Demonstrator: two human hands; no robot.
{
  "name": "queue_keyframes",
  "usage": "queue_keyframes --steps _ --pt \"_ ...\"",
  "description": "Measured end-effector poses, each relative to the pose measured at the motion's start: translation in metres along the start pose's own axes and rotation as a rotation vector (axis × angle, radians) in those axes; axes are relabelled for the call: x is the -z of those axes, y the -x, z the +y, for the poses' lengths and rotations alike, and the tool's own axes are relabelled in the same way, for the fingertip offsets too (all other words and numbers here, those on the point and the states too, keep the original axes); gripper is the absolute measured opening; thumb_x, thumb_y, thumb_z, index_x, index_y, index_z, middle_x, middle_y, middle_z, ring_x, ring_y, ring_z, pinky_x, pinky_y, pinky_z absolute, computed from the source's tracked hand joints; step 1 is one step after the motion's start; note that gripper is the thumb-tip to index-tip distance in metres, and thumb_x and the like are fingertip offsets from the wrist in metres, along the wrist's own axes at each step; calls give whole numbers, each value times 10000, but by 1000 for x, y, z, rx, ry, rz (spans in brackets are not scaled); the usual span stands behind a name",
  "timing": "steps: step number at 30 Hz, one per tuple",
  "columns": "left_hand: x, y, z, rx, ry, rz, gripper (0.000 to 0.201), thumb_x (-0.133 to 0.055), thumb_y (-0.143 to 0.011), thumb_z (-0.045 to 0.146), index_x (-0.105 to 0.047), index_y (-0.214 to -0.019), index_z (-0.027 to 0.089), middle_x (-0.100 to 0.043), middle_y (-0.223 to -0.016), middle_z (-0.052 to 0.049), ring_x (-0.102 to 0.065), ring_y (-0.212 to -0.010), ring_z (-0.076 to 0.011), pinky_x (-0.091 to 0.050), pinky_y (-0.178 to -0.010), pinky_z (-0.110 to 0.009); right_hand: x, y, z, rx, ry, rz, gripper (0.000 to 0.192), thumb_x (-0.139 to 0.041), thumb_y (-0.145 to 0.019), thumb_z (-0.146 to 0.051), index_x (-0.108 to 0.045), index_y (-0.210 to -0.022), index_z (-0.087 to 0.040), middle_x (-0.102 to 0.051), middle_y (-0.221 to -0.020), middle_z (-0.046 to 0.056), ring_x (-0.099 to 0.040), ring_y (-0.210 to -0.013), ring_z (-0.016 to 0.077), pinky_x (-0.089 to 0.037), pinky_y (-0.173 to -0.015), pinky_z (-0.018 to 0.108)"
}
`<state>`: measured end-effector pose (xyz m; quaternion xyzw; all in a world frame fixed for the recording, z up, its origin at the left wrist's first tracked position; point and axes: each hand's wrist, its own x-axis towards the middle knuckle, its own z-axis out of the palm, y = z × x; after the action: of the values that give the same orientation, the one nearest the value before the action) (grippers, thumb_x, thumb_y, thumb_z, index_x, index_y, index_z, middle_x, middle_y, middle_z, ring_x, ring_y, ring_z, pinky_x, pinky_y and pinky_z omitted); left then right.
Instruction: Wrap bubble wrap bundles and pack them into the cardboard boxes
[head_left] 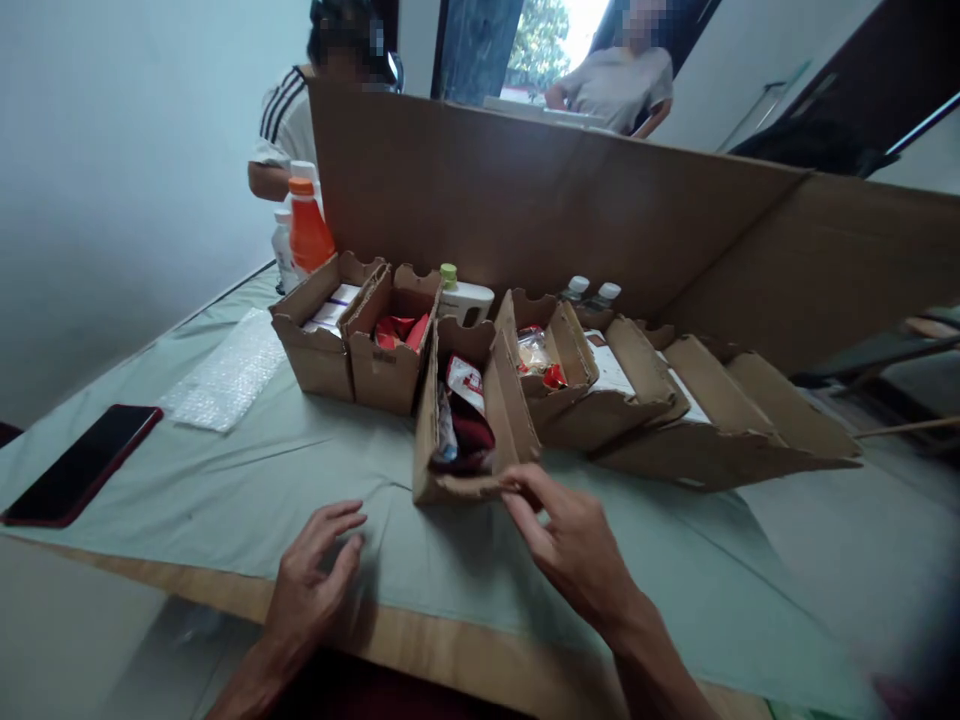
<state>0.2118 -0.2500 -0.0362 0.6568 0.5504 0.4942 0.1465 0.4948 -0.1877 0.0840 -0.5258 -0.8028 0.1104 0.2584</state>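
My right hand (pixel 562 525) pinches the front rim of a narrow cardboard box (pixel 517 425) between thumb and fingers. This box juts forward from the row of boxes. Inside it lie a white and red packet (pixel 466 382) and some dark red and bluish packaging, partly hidden by the walls. My left hand (pixel 319 565) hovers above the near edge of the cloth-covered table (pixel 360 450), fingers apart and holding nothing. It is to the left of the box, not touching it.
Cardboard boxes with red packets (pixel 401 330) and white cartons (pixel 330 310) flank it. A phone (pixel 82 465), bubble wrap (pixel 229 370) and an orange bottle (pixel 307 230) are at the left. Behind stands a tall cardboard panel (pixel 525 190). Two people are beyond it.
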Motion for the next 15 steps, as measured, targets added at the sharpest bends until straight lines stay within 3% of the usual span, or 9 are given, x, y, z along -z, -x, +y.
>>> queue_keyframes --steps 3,6,8,10,12,15 --pt "7 -1 4 37 -12 -20 167 -603 -957 251 -729 -1066 258 -733 -1197 -66 -715 -1110 -216 -589 -941 -347 32 58 15 21 -122 1 129 -598 -950 -254 -725 -978 -250 -792 -863 -1 -742 -700 143 -554 -675 220" --pt "4 -5 7 46 20 -80 202 -625 -947 300 -709 -1123 248 -696 -1253 -91 -682 -1164 -246 -568 -984 -398 55 99 42 -191 -166 201 112 -683 -906 -324 -742 -981 -267 -801 -884 15 -760 -727 175 -599 -683 251" --pt "-1 -9 10 65 66 -138 296 -630 -948 343 -671 -1226 250 -652 -1336 -113 -640 -1234 -271 -546 -1025 -440 58 123 59 -389 -263 423 314 -691 -908 -379 -688 -1206 -280 -804 -1030 55 -780 -821 216 -627 -738 314" --pt "-7 -13 14 81 126 -210 440 -629 -948 391 -592 -1367 262 -578 -1453 -130 -575 -1330 -298 -522 -1063 -472 49 148 70 -489 -416 519 590 -690 -909 -417 -513 -1457 -294 -746 -1261 119 -769 -1024 269 -634 -837 389" --pt "-15 -16 20 91 186 -284 601 -649 -927 441 -492 -1481 270 -498 -1547 -138 -503 -1413 -326 -494 -1105 -496 30 171 73 -498 -507 441 757 -722 -864 -472 -432 -1535 -275 -659 -1409 166 -702 -1204 318 -616 -920 436" --pt "-29 -16 31 125 256 -427 681 -681 -890 475 -470 -1497 250 -526 -1525 -142 -504 -1412 -351 -464 -1141 -518 -6 191 68 -561 -447 235 740 -775 -765 -561 -610 -1387 -196 -706 -1315 190 -702 -1173 363 -608 -931 475"
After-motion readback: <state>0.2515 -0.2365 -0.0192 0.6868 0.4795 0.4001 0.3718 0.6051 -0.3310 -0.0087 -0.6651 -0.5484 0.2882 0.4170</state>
